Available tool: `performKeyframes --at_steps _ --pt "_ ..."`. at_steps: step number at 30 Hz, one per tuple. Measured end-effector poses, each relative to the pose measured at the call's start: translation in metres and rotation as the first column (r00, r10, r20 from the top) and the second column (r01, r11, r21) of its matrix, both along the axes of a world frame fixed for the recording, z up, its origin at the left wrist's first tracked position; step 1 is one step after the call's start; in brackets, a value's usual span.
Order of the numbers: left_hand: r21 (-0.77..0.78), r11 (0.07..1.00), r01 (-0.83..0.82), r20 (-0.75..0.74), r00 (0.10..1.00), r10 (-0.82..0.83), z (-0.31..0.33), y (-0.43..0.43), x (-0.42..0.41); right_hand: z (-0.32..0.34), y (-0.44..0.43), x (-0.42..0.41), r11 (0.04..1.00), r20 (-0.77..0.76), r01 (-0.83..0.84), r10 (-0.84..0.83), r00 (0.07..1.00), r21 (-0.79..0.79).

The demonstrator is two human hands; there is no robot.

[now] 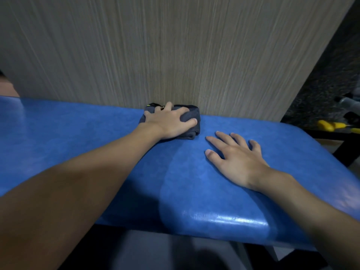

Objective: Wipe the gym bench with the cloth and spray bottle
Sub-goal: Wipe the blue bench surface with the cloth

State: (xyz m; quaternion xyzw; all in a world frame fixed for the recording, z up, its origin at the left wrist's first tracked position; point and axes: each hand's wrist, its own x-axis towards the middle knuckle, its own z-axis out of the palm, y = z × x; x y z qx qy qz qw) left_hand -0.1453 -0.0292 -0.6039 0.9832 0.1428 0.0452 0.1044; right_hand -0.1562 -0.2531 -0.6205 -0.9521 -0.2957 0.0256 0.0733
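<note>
Head-worn wide view, angled down, close over the bench [81, 137]

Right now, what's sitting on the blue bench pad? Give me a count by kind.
Hands: 2, the left hand gripping the cloth and the right hand lying flat on the bench
Cloths: 1, a dark grey cloth at the far edge
Total: 3

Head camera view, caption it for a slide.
Left hand grips a dark cloth at the far edge of the blue bench; right hand rests flat nearby.
</note>
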Motion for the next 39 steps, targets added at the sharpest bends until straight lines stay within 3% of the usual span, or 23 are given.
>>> performKeyframes --at_steps 17,20,22,26,31,39 --pt "0.080 0.996 0.033 0.001 0.999 -0.033 -0.002 -0.059 -0.196 0.006 -0.003 -0.008 1.000 -0.022 0.008 -0.008 1.000 0.021" --pt "0.086 0.996 0.019 0.009 1.000 -0.020 0.000 -0.065 -0.205 0.010 -0.003 -0.012 1.000 0.084 -0.016 0.017 0.996 -0.013" --pt "0.090 0.996 0.024 -0.017 1.000 -0.023 0.000 -0.065 -0.199 0.015 0.000 -0.014 0.997 0.164 -0.043 0.052 0.985 -0.060" --pt "0.082 0.996 0.035 -0.026 0.999 -0.033 0.000 -0.053 -0.173 0.017 0.006 -0.009 0.996 0.037 -0.030 0.027 0.999 0.082" --pt "0.076 0.996 0.041 -0.018 0.999 -0.039 -0.001 -0.029 -0.118 0.005 0.012 -0.004 0.999 0.017 -0.032 0.033 0.999 -0.026" --pt "0.029 0.999 0.021 -0.048 0.999 -0.019 0.004 0.010 -0.014 0.002 0.012 -0.004 0.999 0.028 -0.031 0.032 0.999 -0.011"
